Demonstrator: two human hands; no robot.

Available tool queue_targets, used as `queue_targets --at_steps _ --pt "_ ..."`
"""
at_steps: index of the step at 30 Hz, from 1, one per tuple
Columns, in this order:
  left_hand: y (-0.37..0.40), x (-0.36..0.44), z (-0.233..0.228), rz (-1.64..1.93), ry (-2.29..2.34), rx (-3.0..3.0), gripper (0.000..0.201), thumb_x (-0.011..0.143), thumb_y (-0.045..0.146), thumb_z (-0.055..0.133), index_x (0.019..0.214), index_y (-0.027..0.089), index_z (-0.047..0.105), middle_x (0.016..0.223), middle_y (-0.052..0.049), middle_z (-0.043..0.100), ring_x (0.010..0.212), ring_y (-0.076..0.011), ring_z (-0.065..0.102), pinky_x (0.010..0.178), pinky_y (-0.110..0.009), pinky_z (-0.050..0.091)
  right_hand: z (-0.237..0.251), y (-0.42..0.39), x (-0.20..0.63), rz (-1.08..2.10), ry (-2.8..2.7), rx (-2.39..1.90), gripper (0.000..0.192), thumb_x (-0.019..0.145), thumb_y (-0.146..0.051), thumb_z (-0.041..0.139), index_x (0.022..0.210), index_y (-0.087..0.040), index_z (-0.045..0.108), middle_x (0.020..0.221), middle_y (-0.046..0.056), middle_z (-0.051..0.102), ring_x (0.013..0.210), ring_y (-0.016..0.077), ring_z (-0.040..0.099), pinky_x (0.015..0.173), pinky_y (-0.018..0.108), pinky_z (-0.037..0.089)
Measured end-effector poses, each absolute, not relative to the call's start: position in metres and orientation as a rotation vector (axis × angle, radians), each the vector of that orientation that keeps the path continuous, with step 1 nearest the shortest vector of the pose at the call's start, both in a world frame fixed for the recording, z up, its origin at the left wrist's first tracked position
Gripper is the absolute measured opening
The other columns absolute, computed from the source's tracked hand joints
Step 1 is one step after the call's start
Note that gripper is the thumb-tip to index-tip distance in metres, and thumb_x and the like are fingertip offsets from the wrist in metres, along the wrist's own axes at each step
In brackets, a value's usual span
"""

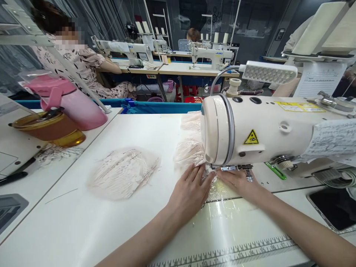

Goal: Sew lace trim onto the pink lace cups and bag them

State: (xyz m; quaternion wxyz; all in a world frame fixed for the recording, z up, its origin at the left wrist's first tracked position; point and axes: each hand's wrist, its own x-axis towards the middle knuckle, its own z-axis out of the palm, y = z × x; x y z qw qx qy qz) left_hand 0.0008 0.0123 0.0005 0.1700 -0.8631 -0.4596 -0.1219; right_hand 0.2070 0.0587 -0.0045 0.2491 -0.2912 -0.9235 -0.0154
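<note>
Sewing workshop, rows of white tables and machines, dark glass wall at the back. Nearest, a white worktable with a printed ruler strip along its front edge.

Under the head of the cream sewing machine, a pale lace piece, bunched up behind the needle area and flattened in front of it. Left hand laid flat on the lace, fingers spread and pointing toward the presser foot. Right hand also flat, palm down, fingertips right at the foot. Both pressing on the fabric, neither closed around anything; the 2 hands close together, thumbs nearly meeting.

Further left on the table, a stack of lace pieces, well apart from the hands. Beyond that, on the neighbouring surface, an amber jar and a pink bottle lying tilted against it.

Above the machine, an LED lamp on a flexible neck. Behind, a blue cloth trough, then a seated person in a patterned top at another machine, and 1 more person farther back.
</note>
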Motion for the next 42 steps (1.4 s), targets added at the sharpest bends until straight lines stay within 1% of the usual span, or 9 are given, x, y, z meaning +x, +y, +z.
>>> queue_targets --at_steps 7,10,13,17,21,27,30,35,42 --pt "0.014 0.001 -0.004 -0.405 -1.266 -2.417 0.034 0.094 0.025 0.042 0.123 0.015 0.057 0.122 -0.011 0.062 0.116 -0.0256 0.056 0.104 -0.044 0.039 -0.004 0.063 0.203 0.029 -2.464 -0.853 0.036 0.095 -0.015 0.038 0.115 -0.028 0.065 0.09 0.0 0.07 0.084 0.0168 0.065 0.073 0.029 0.055" --pt "0.011 0.0 -0.007 -0.433 -1.114 -2.452 0.036 0.092 0.011 0.037 0.121 0.01 0.057 0.127 -0.009 0.06 0.118 -0.0213 0.055 0.105 -0.038 0.039 -0.007 0.059 0.205 -0.086 -2.405 -0.858 0.024 0.095 -0.025 0.047 0.107 -0.026 0.069 0.094 0.001 0.07 0.082 0.0164 0.065 0.076 0.03 0.052" --pt "0.01 -0.001 -0.01 -0.401 -1.1 -2.481 0.039 0.094 0.012 0.034 0.127 0.007 0.053 0.127 -0.011 0.059 0.118 -0.0206 0.056 0.104 -0.035 0.041 -0.008 0.055 0.209 -0.177 -2.374 -0.85 0.02 0.094 -0.032 0.052 0.1 -0.026 0.07 0.101 0.0 0.07 0.081 0.0164 0.065 0.076 0.033 0.05" --pt "0.01 0.0 -0.009 -0.441 -1.168 -2.459 0.037 0.096 0.026 0.04 0.124 0.008 0.057 0.122 -0.012 0.062 0.114 -0.0219 0.059 0.104 -0.038 0.044 -0.011 0.052 0.212 -0.043 -2.464 -0.849 0.026 0.095 -0.037 0.048 0.104 -0.027 0.07 0.109 0.003 0.067 0.085 0.0169 0.065 0.074 0.033 0.051" --pt "0.012 -0.001 -0.006 -0.482 -1.203 -2.468 0.035 0.096 0.028 0.039 0.114 0.009 0.063 0.118 -0.012 0.065 0.111 -0.0217 0.061 0.102 -0.04 0.046 -0.019 0.051 0.21 -0.006 -2.493 -0.95 0.03 0.094 -0.043 0.049 0.112 -0.029 0.068 0.114 0.007 0.065 0.084 0.0187 0.065 0.076 0.037 0.053" --pt "0.016 -0.001 -0.003 -0.475 -1.212 -2.466 0.034 0.096 0.026 0.04 0.113 0.008 0.063 0.116 -0.012 0.066 0.108 -0.0222 0.062 0.099 -0.04 0.048 -0.021 0.047 0.207 -0.132 -2.503 -1.031 0.034 0.094 -0.049 0.045 0.117 -0.033 0.064 0.114 0.006 0.065 0.086 0.0233 0.065 0.07 0.038 0.054" --pt "0.017 -0.001 -0.002 -0.479 -1.21 -2.459 0.034 0.095 0.025 0.041 0.113 0.007 0.063 0.117 -0.013 0.065 0.106 -0.0229 0.063 0.097 -0.04 0.049 -0.021 0.046 0.206 -0.217 -2.501 -1.045 0.036 0.094 -0.05 0.044 0.12 -0.033 0.063 0.112 0.006 0.066 0.088 0.0249 0.065 0.072 0.04 0.053" --pt "0.017 -0.001 -0.002 -0.477 -1.231 -2.445 0.033 0.094 0.028 0.043 0.112 0.008 0.064 0.119 -0.013 0.064 0.107 -0.0247 0.062 0.095 -0.041 0.05 -0.022 0.046 0.203 -0.341 -2.484 -1.068 0.04 0.095 -0.053 0.042 0.123 -0.032 0.061 0.111 0.006 0.067 0.086 0.0253 0.065 0.073 0.04 0.052" --pt "0.018 -0.001 0.001 -0.451 -1.317 -2.464 0.034 0.093 0.03 0.045 0.114 0.01 0.063 0.122 -0.012 0.063 0.111 -0.0252 0.059 0.094 -0.04 0.049 -0.02 0.046 0.204 -0.477 -2.484 -0.995 0.044 0.097 -0.052 0.036 0.127 -0.027 0.058 0.099 0.007 0.069 0.082 0.0227 0.064 0.072 0.036 0.05"
